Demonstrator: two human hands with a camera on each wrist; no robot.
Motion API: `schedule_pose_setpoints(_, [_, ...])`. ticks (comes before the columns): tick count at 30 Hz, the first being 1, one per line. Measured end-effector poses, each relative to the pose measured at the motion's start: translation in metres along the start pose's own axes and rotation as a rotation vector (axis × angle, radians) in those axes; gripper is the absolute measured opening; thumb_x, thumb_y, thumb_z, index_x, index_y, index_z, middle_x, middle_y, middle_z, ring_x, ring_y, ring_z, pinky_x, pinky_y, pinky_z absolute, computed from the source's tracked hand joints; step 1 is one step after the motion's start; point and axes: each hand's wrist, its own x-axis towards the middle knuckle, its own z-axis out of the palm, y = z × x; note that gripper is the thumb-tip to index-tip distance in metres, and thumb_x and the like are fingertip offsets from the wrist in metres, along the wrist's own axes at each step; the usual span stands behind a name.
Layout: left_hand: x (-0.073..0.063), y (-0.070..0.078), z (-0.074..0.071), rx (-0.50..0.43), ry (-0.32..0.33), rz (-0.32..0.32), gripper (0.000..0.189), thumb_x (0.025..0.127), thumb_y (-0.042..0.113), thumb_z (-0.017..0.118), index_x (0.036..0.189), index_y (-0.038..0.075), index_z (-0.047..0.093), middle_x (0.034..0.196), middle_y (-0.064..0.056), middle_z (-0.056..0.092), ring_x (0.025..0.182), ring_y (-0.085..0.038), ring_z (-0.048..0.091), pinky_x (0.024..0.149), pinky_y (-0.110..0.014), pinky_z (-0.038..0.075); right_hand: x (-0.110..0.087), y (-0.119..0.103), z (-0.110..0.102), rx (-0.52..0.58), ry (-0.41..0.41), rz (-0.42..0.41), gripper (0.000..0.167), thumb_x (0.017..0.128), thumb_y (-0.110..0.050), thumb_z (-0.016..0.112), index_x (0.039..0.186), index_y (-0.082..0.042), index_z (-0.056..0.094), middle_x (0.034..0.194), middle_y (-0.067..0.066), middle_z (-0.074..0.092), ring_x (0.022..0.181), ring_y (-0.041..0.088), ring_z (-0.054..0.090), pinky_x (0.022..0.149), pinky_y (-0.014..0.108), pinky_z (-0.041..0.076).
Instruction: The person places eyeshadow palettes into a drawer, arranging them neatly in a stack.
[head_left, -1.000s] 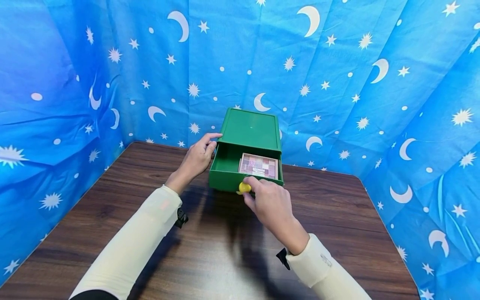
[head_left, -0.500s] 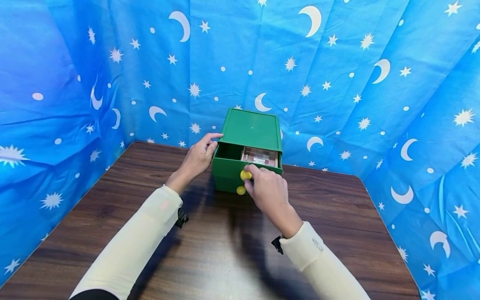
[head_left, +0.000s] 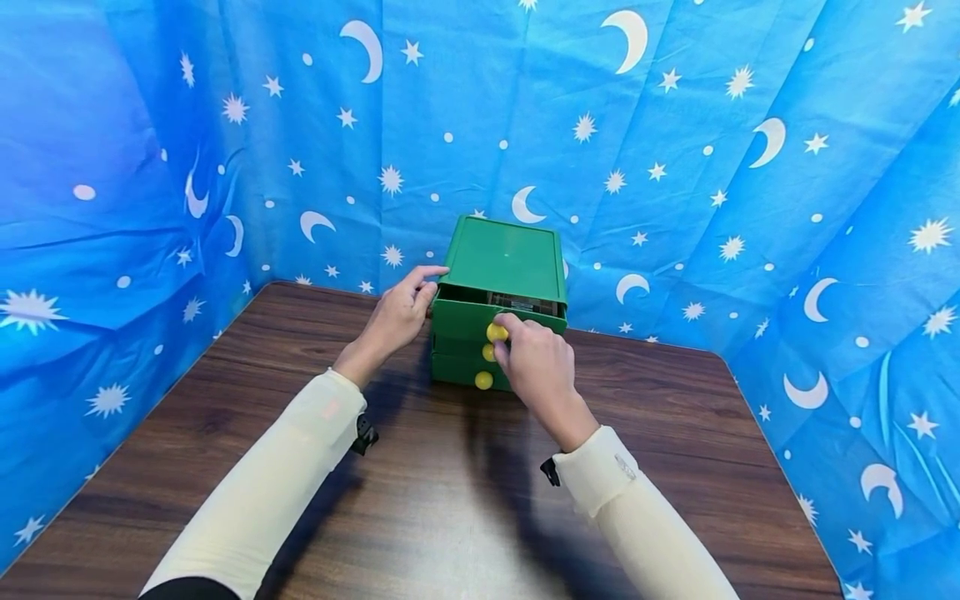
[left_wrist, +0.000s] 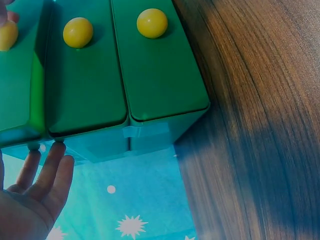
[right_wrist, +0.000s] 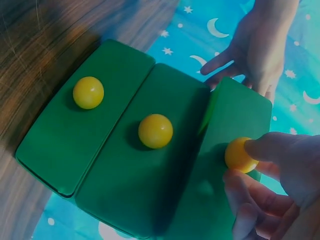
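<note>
A small green drawer cabinet point(head_left: 504, 254) stands at the back of the table, its three drawers each fitted with a round yellow knob. The top drawer point(head_left: 463, 321) sticks out a little. Through the narrow gap above its front shows part of an eyeshadow palette point(head_left: 521, 304). My right hand point(head_left: 538, 367) pinches the top yellow knob point(right_wrist: 240, 155) between thumb and fingers. My left hand point(head_left: 397, 321) rests against the cabinet's left side near the top, fingers extended; in the left wrist view its fingertips point(left_wrist: 59, 147) touch the side wall.
Below the top drawer, the middle knob point(right_wrist: 155, 131) and bottom knob point(right_wrist: 88, 92) sit on closed drawer fronts. The dark wooden table point(head_left: 420, 508) stretches in front of the cabinet. A blue curtain point(head_left: 465, 108) with moons and stars hangs close behind it and along both sides.
My right hand has pushed the top drawer inward by its knob, so the gap narrowed and most of the palette went under the cabinet top. My left hand stayed on the side.
</note>
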Motion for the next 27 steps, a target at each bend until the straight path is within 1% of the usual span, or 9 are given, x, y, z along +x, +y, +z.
schedule_pose_setpoints(3, [0.000,0.000,0.000,-0.002,0.002,0.002,0.040,0.112,0.033,0.037,0.149,0.029,0.050,0.081,-0.005,0.050,0.060,-0.021,0.043,0.056,-0.037,0.039,0.004,0.002,0.003,0.001,0.000,0.012,0.025,0.094,-0.025,0.075,0.119,-0.019,0.073,0.086,0.007,0.075,0.054,0.019,0.058,0.043,0.029,0.044])
schedule_pose_setpoints(6, [0.000,0.000,0.000,-0.007,0.003,0.007,0.039,0.112,0.033,0.037,0.149,0.028,0.051,0.080,-0.004,0.049,0.060,-0.022,0.043,0.057,-0.037,0.039,0.008,0.003,0.006,-0.002,-0.004,0.030,0.026,0.095,-0.026,0.074,0.120,-0.020,0.073,0.085,0.007,0.074,0.054,0.020,0.056,0.044,0.030,0.045])
schedule_pose_setpoints(13, [-0.001,0.000,0.000,-0.009,0.004,0.009,0.039,0.112,0.030,0.037,0.149,0.028,0.051,0.080,-0.004,0.049,0.061,-0.021,0.043,0.057,-0.037,0.038,0.017,0.005,0.013,-0.003,-0.011,0.079,0.025,0.096,-0.027,0.072,0.121,-0.021,0.072,0.087,0.008,0.074,0.061,0.024,0.063,0.050,0.036,0.052])
schedule_pose_setpoints(18, [-0.001,0.001,0.001,-0.014,0.002,0.005,0.039,0.112,0.031,0.038,0.149,0.029,0.051,0.080,-0.005,0.049,0.061,-0.022,0.042,0.057,-0.037,0.038,0.019,0.006,0.017,0.002,-0.011,0.110,0.025,0.096,-0.027,0.072,0.121,-0.021,0.072,0.088,0.008,0.075,0.064,0.024,0.065,0.053,0.036,0.053])
schedule_pose_setpoints(22, [-0.001,0.001,0.002,-0.008,0.011,0.009,0.039,0.112,0.029,0.038,0.148,0.028,0.052,0.082,-0.005,0.050,0.063,-0.022,0.044,0.059,-0.037,0.039,0.020,0.007,0.017,0.011,-0.013,0.118,0.026,0.096,-0.027,0.072,0.122,-0.022,0.072,0.091,0.008,0.076,0.067,0.025,0.068,0.055,0.037,0.055])
schedule_pose_setpoints(24, [0.000,0.000,0.003,-0.003,0.016,0.010,0.038,0.112,0.029,0.039,0.148,0.028,0.052,0.083,-0.006,0.052,0.065,-0.021,0.045,0.061,-0.037,0.039,0.020,0.008,0.017,0.011,-0.036,0.116,0.028,0.097,-0.028,0.072,0.124,-0.022,0.071,0.094,0.008,0.076,0.069,0.025,0.069,0.056,0.038,0.055])
schedule_pose_setpoints(27, [0.002,-0.001,0.003,0.003,0.010,0.008,0.039,0.112,0.032,0.038,0.149,0.029,0.051,0.085,-0.008,0.054,0.067,-0.020,0.046,0.064,-0.037,0.040,0.020,0.009,0.013,0.012,-0.114,0.124,0.035,0.097,-0.030,0.072,0.131,-0.024,0.067,0.102,0.008,0.076,0.066,0.023,0.065,0.055,0.036,0.053])
